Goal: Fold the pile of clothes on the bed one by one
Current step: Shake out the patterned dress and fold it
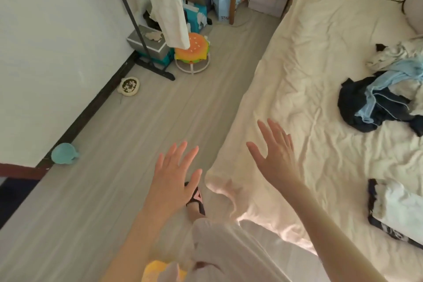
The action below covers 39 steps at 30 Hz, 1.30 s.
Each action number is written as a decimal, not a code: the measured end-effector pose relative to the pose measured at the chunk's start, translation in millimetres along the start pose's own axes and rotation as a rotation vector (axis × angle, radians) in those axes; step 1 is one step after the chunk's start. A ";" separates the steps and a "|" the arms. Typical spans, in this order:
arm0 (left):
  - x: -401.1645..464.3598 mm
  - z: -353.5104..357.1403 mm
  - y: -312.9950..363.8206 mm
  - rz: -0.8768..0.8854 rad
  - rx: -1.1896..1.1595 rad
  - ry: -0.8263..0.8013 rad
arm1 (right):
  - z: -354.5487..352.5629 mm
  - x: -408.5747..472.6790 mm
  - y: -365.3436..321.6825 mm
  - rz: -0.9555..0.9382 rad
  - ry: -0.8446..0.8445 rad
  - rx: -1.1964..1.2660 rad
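A loose pile of clothes (386, 94), dark navy, light blue and white pieces tangled together, lies at the right side of the cream bed (304, 71). A folded white and dark garment (398, 210) rests near the bed's lower right edge. My left hand (174, 174) hovers over the floor with its fingers straight and spread, holding nothing. My right hand (274, 155) is raised over the bed's left edge, fingers also straight and spread, empty. Both hands are well left of the pile.
A grey wooden floor (114, 167) runs along the bed's left. A clothes rack (142, 36) with a hanging white garment, a burger-shaped stool (191, 49), boxes and bags crowd the far corner. A pet food dish (128, 86) and teal bowl (63, 153) sit by the wall.
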State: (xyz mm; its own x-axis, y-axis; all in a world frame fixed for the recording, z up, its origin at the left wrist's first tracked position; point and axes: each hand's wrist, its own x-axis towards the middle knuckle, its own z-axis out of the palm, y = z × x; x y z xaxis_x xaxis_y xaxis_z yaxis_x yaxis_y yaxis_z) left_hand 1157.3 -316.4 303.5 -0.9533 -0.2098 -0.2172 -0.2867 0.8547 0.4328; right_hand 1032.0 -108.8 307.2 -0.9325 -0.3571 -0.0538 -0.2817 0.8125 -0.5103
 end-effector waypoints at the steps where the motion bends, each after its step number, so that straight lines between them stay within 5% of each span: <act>1: 9.0 -7.1 -4.3 -0.001 0.009 -0.010 | 2.6 9.9 -6.8 -0.006 0.007 -0.005; 9: 155.7 -111.1 -57.7 0.100 0.042 0.031 | 13.2 133.7 -78.3 0.064 0.075 0.024; 22: 437.8 -171.2 -86.6 0.382 0.036 -0.131 | 16.0 342.9 -96.3 0.394 0.182 0.014; 30: 586.5 -165.7 13.8 0.766 0.142 -0.380 | -16.0 393.2 -55.4 0.759 0.412 0.064; 39: 703.9 -77.5 176.3 0.987 0.184 -0.506 | -81.8 441.3 90.1 1.005 0.512 0.024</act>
State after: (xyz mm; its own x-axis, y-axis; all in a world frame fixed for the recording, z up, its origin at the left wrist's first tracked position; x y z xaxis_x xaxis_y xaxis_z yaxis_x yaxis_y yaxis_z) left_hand 428.4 -350.1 294.8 -0.5948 0.7789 -0.1990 0.6309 0.6057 0.4849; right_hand 576.7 -155.4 307.7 -0.7181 0.6895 -0.0941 0.6483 0.6138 -0.4504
